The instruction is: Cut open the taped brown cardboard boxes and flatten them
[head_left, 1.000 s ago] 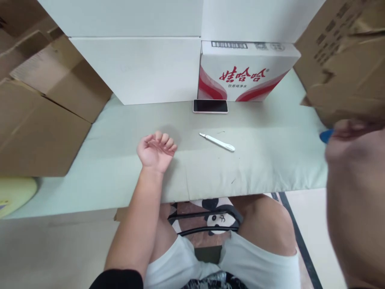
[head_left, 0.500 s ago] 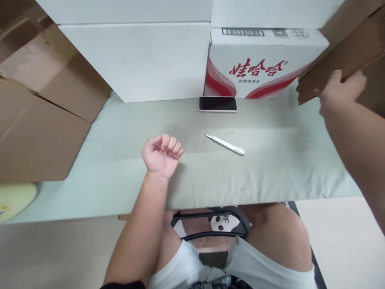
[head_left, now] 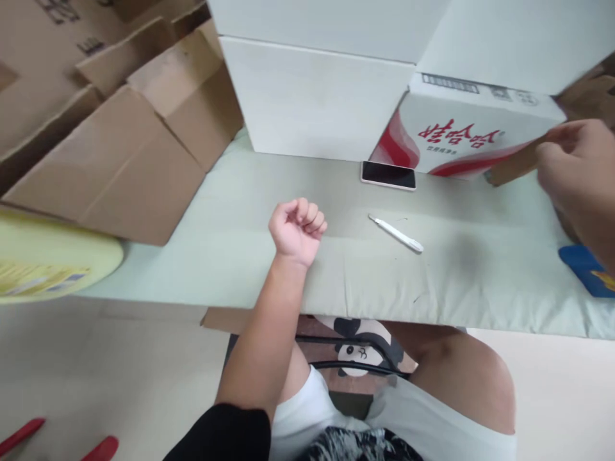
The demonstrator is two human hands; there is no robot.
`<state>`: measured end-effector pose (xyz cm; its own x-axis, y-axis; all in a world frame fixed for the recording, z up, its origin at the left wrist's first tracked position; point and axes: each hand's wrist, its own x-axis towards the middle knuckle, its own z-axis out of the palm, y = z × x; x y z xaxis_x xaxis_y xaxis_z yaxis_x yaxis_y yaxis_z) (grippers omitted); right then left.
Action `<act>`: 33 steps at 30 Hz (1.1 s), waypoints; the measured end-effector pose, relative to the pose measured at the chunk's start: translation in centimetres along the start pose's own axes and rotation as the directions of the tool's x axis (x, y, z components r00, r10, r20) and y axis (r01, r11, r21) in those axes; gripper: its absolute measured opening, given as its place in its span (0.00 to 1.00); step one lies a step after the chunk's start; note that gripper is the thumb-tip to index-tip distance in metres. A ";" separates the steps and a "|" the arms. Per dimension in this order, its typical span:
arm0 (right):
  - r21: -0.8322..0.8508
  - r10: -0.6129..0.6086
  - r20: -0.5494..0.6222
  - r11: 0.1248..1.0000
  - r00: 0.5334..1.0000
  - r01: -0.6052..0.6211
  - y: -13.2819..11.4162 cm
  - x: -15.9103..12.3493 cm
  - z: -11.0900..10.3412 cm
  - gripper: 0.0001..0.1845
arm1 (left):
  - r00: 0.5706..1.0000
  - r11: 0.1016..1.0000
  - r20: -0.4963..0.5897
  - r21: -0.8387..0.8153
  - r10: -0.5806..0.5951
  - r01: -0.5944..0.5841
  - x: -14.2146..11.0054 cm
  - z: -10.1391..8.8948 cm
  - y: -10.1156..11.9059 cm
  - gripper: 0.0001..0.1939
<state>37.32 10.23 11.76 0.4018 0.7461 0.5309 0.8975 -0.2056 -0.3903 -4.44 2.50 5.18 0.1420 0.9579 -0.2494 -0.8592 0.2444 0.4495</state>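
Note:
My left hand (head_left: 298,232) rests palm up on the pale green cloth (head_left: 331,269), its fingers curled in and nothing seen in them. To its right lies a white-handled scalpel (head_left: 396,234), small blade pointing up and left. Behind the scalpel a phone (head_left: 388,175) with a dark screen lies flat against the boxes. At the right edge my right hand (head_left: 574,163) is raised, its fingers bent and smeared by motion; anything inside them is hidden. It is in front of a brown cardboard piece (head_left: 516,165) beside the printed box.
White boxes (head_left: 312,96) and a white-and-red printed carton (head_left: 451,137) wall the back. Open cardboard boxes (head_left: 134,160) and a yellow container (head_left: 57,256) stand left. A blue object (head_left: 583,269) sits at the right edge. Red bars (head_left: 100,448) show on the floor lower left.
The view has swung left, so everything sits further right. My right hand has moved off the cardboard's face toward me, fingers now curled. My left hand keeps its pose.

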 end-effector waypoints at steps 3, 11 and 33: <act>0.030 -0.154 0.193 0.988 0.969 0.151 -8.6 -2.4 0.0 0.15 | 1.000 0.996 0.003 -0.090 0.022 -0.022 -0.9 -0.9 1.0 0.25; 0.438 -0.813 0.389 0.577 0.433 0.689 -32.6 -12.6 5.9 0.22 | 0.987 0.968 -0.090 -0.203 0.133 -0.149 -3.3 -3.0 5.7 0.26; 0.550 -0.937 0.062 0.320 0.345 0.772 -27.7 -16.4 2.5 0.13 | 0.273 0.190 0.056 0.586 0.960 -0.788 -12.0 -1.8 10.4 0.23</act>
<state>5.38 5.23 11.98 -0.7134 0.4890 0.5020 0.4974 0.8579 -0.1289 -16.01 -6.70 11.30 -0.7589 0.5046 0.4115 0.0129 -0.6202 0.7843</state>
